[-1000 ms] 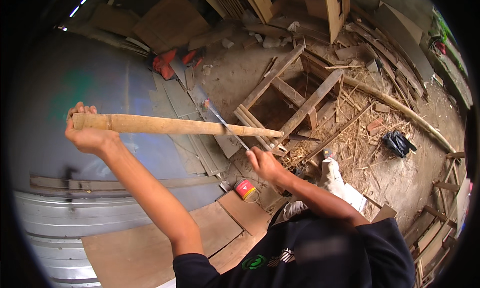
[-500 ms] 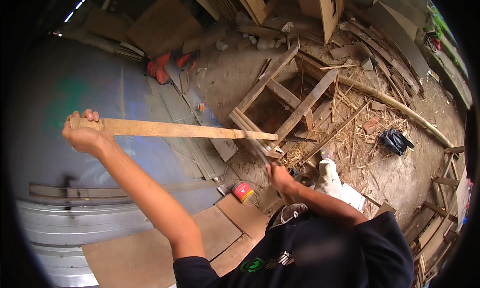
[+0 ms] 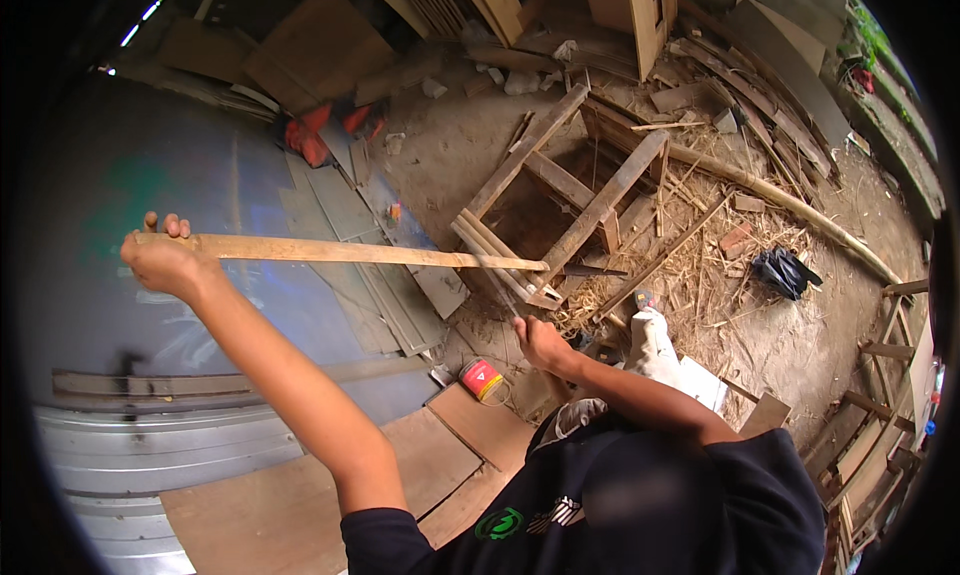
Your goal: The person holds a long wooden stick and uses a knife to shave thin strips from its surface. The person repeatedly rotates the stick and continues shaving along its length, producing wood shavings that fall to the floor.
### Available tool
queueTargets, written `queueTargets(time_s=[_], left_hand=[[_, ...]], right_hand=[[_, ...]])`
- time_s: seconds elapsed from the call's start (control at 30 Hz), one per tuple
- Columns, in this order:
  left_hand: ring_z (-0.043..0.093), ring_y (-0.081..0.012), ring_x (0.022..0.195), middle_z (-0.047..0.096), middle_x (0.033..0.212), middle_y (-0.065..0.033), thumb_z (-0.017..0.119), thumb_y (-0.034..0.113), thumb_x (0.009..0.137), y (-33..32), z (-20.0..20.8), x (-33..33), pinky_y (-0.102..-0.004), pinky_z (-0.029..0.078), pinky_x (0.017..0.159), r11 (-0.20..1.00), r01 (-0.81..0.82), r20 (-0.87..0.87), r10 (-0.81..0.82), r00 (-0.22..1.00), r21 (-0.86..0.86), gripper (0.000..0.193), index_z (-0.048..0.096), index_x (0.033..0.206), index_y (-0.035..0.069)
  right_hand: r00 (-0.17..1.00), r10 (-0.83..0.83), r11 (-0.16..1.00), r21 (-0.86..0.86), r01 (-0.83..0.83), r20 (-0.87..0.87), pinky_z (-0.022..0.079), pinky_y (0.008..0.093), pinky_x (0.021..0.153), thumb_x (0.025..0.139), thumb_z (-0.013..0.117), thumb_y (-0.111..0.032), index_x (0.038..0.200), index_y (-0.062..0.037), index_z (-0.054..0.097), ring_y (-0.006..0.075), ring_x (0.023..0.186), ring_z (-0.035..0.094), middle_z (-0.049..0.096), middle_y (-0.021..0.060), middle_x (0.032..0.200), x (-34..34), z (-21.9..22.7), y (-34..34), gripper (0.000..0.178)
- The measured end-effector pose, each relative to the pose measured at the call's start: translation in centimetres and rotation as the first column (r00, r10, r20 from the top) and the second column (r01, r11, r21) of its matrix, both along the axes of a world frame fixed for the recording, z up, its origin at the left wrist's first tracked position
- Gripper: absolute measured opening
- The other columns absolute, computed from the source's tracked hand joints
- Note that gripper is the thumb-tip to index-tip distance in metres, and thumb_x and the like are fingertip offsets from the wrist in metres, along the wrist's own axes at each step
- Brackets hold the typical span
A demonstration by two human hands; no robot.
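Observation:
A long split bamboo strip (image 3: 350,252) stretches from the left across to a low wooden frame (image 3: 605,210). My left hand (image 3: 168,262) is closed around the strip's left end, holding it out at arm's length. The strip's other end reaches the near corner of the frame, and I cannot tell whether it rests on it. My right hand (image 3: 545,345) is closed on the handle of a knife (image 3: 499,287). The knife's thin, blurred blade crosses the strip near its right end. The handle is mostly hidden in my fist.
Pale bamboo shavings (image 3: 690,275) cover the ground around the frame. A black plastic bag (image 3: 785,273) lies at right, near a long bamboo pole (image 3: 790,207). A red and yellow can (image 3: 481,379) stands near my body. Grey sheets (image 3: 190,175) spread at left; wooden boards (image 3: 760,105) are piled at back right.
The bamboo strip has turned a little and shows a narrower side. My right hand and the knife have shifted slightly left along it. The whole view has moved slightly.

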State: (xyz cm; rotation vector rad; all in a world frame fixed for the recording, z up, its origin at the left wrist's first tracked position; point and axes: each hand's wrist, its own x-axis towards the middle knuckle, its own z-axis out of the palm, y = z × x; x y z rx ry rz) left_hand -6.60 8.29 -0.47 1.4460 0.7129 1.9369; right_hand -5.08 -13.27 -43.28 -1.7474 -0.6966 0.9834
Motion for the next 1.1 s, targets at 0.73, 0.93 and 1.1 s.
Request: queueTargets(time_s=[0.73, 0.93, 1.1], left_hand=[[0.038, -0.0174, 0.058, 0.042, 0.077, -0.011, 0.035, 0.022, 0.092, 3.1, -0.8, -1.9, -0.0334, 0.035, 0.055, 0.982, -0.188, 0.003, 0.188, 0.982, -0.025, 0.024, 0.039, 0.081, 0.001], [0.033, -0.0147, 0.053, 0.04, 0.072, -0.0066, 0.039, 0.024, 0.089, 5.4, -0.4, -4.1, -0.0302, 0.03, 0.05, 0.938, 0.343, 0.055, -0.346, 0.937, 0.058, 0.019, 0.04, 0.082, 0.006], [0.033, -0.0136, 0.054, 0.041, 0.073, -0.0043, 0.041, 0.03, 0.089, 6.1, -0.9, -6.3, -0.027, 0.03, 0.051, 0.718, 0.686, -0.031, -0.688, 0.725, 0.122, 0.023, 0.044, 0.087, 0.007]], right_hand=[[0.979, 0.189, 0.964, 0.175, -0.199, 0.076, 0.049, 0.0569, 0.073, 0.101, 0.041, -0.037, 0.103, 0.0063, 0.055, 0.0537, 0.082, 0.06, 0.061, 0.0357, 0.078, -1.6, -2.1, 0.0, 0.046], [0.983, -0.015, 0.977, -0.206, 0.053, 0.182, 0.052, 0.0513, 0.074, 0.094, 0.052, -0.046, 0.085, 0.0094, 0.063, 0.0473, 0.08, 0.065, 0.064, 0.0312, 0.077, 2.5, -5.4, -0.9, 0.058], [0.984, -0.141, 0.988, -0.044, 0.147, 0.109, 0.052, 0.0475, 0.077, 0.086, 0.062, -0.054, 0.09, 0.0078, 0.061, 0.0429, 0.085, 0.066, 0.065, 0.0296, 0.082, 5.3, -7.1, -4.7, 0.062]])
